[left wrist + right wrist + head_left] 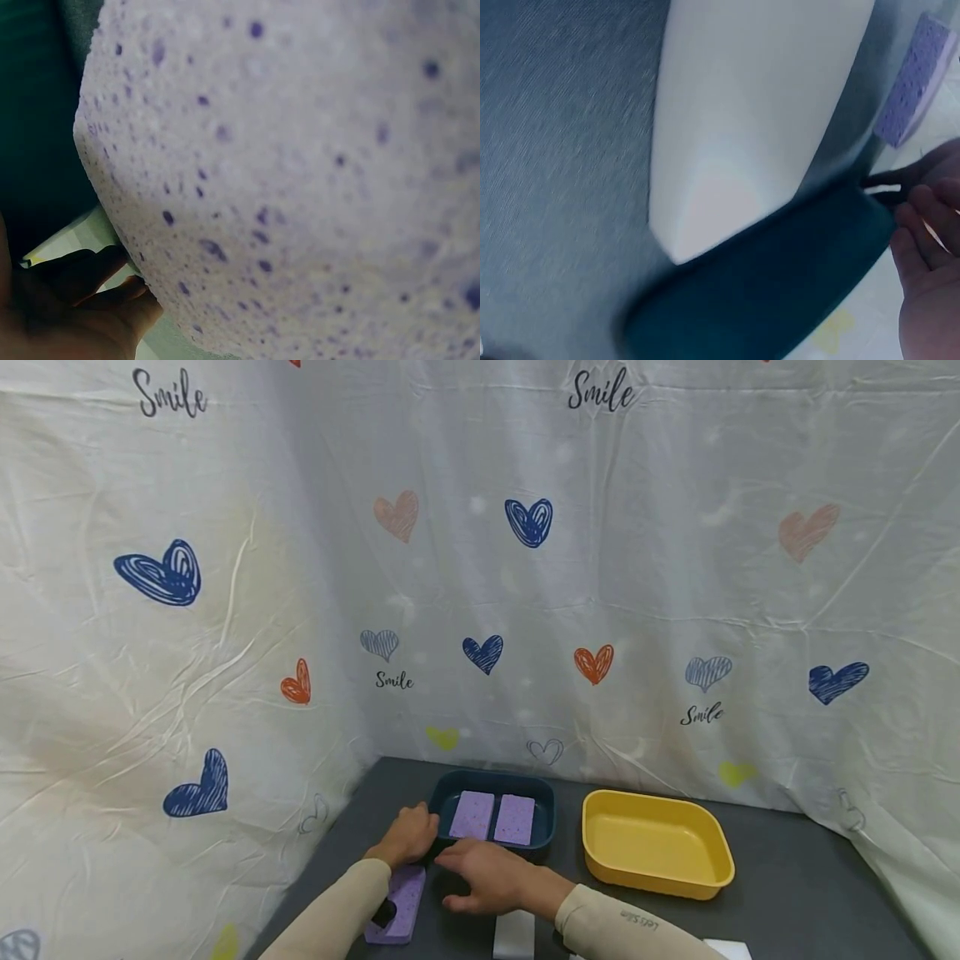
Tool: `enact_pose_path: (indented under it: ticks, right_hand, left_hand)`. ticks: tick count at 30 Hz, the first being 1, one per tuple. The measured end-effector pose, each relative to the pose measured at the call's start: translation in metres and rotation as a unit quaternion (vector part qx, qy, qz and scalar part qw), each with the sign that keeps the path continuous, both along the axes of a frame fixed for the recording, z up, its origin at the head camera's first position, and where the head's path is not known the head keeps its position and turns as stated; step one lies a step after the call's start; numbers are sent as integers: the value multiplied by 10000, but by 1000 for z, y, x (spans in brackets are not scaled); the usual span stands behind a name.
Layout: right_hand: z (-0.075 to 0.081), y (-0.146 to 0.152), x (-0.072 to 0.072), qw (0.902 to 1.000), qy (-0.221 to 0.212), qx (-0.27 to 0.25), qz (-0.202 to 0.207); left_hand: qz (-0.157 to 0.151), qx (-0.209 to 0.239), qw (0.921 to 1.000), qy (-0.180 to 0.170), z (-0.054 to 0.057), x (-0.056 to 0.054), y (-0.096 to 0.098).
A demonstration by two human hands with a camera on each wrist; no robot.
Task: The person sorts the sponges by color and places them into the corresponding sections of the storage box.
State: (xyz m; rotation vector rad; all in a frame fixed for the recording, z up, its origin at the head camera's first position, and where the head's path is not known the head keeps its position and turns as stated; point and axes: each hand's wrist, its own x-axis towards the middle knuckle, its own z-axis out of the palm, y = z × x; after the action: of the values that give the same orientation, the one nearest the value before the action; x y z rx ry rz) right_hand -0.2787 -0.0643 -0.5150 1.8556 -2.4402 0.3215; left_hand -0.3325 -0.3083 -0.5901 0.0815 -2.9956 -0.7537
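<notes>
A dark teal tray (553,814) holds two purple sponges (472,815), lying side by side. At the tray's front left corner, my left hand (408,837) grips the rim with bent fingers; its fingertips are partly hidden. My right hand (495,877) is just in front of the tray, fingers stretched toward its front left side, thumb spread apart, nothing held. Beneath my left wrist lies another purple sponge (405,902), which fills most of the left wrist view. A white block (735,112) lies under my right wrist, near the tray's front wall.
A yellow tray (652,881) stands to the right of the teal one. Another white piece (727,949) shows at the bottom edge, beyond my right sleeve. Behind the dark table (795,868) hangs a white curtain (645,568) printed with hearts.
</notes>
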Motion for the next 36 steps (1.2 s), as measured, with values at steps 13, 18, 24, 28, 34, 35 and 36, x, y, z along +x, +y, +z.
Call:
enact_pose_path:
  ticks: [13, 18, 24, 28, 34, 35, 36]
  right_hand:
    - [-21, -31, 9, 9982, 76, 547, -222]
    - [-26, -38, 14, 9970, -99, 660, -389]
    - [-30, -45, 16, 9956, -59, 754, -554]
    - [-31, -48, 17, 9955, -40, 746, -591]
    - [-30, -54, 19, 9955, 51, 737, -590]
    - [-29, -55, 19, 9954, 50, 745, -595]
    - [-29, -56, 20, 9952, 60, 759, -607]
  left_hand:
    - [-96, -144, 9997, 172, -20, -10, -11]
    - [-55, -210, 9994, 259, -34, -20, -15]
    - [-53, -303, 9991, 294, -30, -18, -12]
    - [-40, -298, 9990, 324, -26, -14, -10]
    - [-39, -192, 9993, 315, -21, -10, -9]
    - [-49, -183, 9993, 309, -21, -10, -9]
    - [-46, -157, 9994, 299, -21, -10, -9]
